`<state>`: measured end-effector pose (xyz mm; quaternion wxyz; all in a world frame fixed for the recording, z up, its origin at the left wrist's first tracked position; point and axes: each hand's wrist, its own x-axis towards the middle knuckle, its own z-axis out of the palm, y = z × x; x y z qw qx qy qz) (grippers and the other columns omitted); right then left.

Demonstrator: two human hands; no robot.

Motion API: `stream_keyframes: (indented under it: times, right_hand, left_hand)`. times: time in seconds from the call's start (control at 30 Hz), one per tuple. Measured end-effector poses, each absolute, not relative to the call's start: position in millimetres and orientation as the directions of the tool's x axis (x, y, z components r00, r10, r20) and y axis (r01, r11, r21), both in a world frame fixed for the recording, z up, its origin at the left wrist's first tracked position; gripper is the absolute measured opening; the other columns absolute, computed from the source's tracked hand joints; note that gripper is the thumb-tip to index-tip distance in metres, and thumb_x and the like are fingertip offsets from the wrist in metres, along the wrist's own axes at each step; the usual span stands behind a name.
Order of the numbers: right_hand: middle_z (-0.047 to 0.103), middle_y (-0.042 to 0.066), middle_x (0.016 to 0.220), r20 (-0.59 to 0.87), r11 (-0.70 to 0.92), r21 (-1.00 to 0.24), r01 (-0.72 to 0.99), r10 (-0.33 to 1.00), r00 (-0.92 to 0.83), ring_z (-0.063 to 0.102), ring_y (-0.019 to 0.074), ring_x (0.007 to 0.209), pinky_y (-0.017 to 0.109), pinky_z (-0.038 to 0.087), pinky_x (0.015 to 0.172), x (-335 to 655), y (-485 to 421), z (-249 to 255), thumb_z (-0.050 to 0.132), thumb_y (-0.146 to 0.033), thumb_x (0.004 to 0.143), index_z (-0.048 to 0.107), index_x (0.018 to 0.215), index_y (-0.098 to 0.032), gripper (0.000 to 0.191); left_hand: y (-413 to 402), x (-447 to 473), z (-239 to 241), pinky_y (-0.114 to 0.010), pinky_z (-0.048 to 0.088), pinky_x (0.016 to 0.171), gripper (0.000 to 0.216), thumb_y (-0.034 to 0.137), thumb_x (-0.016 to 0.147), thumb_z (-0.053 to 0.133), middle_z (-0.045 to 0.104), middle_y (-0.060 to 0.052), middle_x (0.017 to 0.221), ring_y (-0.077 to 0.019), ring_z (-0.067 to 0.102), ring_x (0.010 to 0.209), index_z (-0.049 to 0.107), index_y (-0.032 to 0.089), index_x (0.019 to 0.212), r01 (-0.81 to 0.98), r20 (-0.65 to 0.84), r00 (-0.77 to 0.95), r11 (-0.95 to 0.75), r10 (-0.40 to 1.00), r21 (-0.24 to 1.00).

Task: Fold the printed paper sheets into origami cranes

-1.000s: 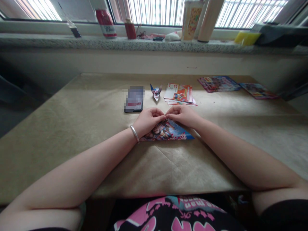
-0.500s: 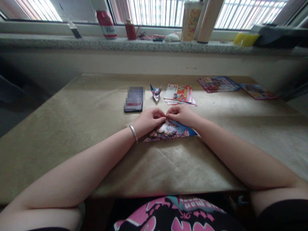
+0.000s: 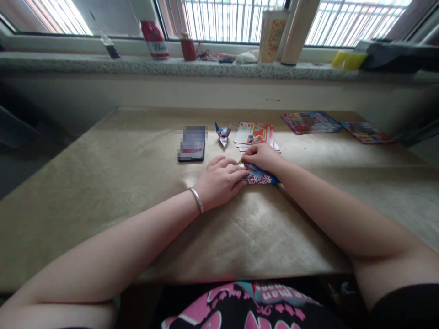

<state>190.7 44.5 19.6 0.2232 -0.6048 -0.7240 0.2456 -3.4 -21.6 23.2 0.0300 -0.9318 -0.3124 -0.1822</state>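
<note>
A sheet of folded paper (image 3: 262, 177), printed in blue with red and white patterns, lies on the table between my hands. My left hand (image 3: 224, 182) rests over its left part with the fingers stretched out flat, hiding much of it. At the paper's far edge, the thumb and fingers of my right hand (image 3: 262, 157) are pinched together on it. Beyond my hands stands a small folded paper figure (image 3: 223, 135) with pointed tips. Printed cards or sheets (image 3: 255, 133) in orange and white lie in a pile just past my right hand.
A phone (image 3: 192, 144) lies to the left of the paper figure. Colourful printed sheets (image 3: 312, 122) are stacked at the back right, with another pile (image 3: 366, 132) beside them. On the window sill stand a red can (image 3: 155, 41), a red bottle (image 3: 188, 48) and a patterned cup (image 3: 272, 36).
My left hand has gone from pinching the paper's top to lying flat across its left side. My right hand stays pinched at the far edge, slightly farther right. Less of the paper shows.
</note>
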Motion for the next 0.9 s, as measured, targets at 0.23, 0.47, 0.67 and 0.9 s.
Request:
stream_keyframes:
  times: [0.23, 0.47, 0.67, 0.9]
  right_hand:
    - [0.074, 0.005, 0.076, 0.051, 0.130, -0.549, 0.826, 0.991, -0.122, 0.066, 0.0159, 0.071, 0.024, 0.042, 0.061, 187, 51, 16, 0.065, -0.026, 0.078, 0.074, 0.074, -0.017, 0.013]
    - [0.074, 0.005, 0.076, 0.059, 0.120, -0.468, 0.876, 0.993, -0.104, 0.064, 0.0163, 0.071, 0.025, 0.042, 0.061, 186, 56, 16, 0.063, -0.029, 0.079, 0.075, 0.075, -0.019, 0.016]
    - [0.074, 0.005, 0.075, 0.069, 0.133, -0.452, 0.882, 0.991, -0.115, 0.064, 0.0163, 0.070, 0.025, 0.039, 0.058, 186, 56, 16, 0.062, -0.029, 0.079, 0.075, 0.073, -0.019, 0.017]
    - [0.075, 0.006, 0.077, 0.053, 0.129, -0.450, 0.884, 0.992, -0.117, 0.065, 0.0172, 0.072, 0.025, 0.041, 0.060, 186, 57, 16, 0.063, -0.029, 0.079, 0.077, 0.077, -0.019, 0.017]
  left_hand:
    - [-17, 0, 16, -0.048, 0.027, 0.115, 0.042, 0.041, 0.094, 0.048, 0.061, -0.005, 0.133, -0.0255, 0.050, 0.126, 0.057, 0.020, 0.129, 0.597, 0.246, 0.766, -0.799, 0.594, 0.071]
    - [-12, 1, 13, -0.047, 0.031, 0.113, 0.047, 0.043, 0.093, 0.050, 0.060, -0.008, 0.132, -0.0260, 0.051, 0.124, 0.055, 0.018, 0.132, 0.607, 0.205, 0.759, -0.785, 0.618, 0.119]
    - [-11, 1, 12, -0.046, 0.032, 0.113, 0.048, 0.043, 0.093, 0.048, 0.058, -0.009, 0.134, -0.0257, 0.049, 0.126, 0.053, 0.018, 0.134, 0.600, 0.190, 0.768, -0.791, 0.612, 0.122]
    - [-18, -2, 14, -0.052, 0.020, 0.119, 0.042, 0.038, 0.093, 0.048, 0.053, -0.009, 0.141, -0.0257, 0.043, 0.135, 0.056, 0.016, 0.128, 0.606, 0.166, 0.771, -0.788, 0.615, 0.106]
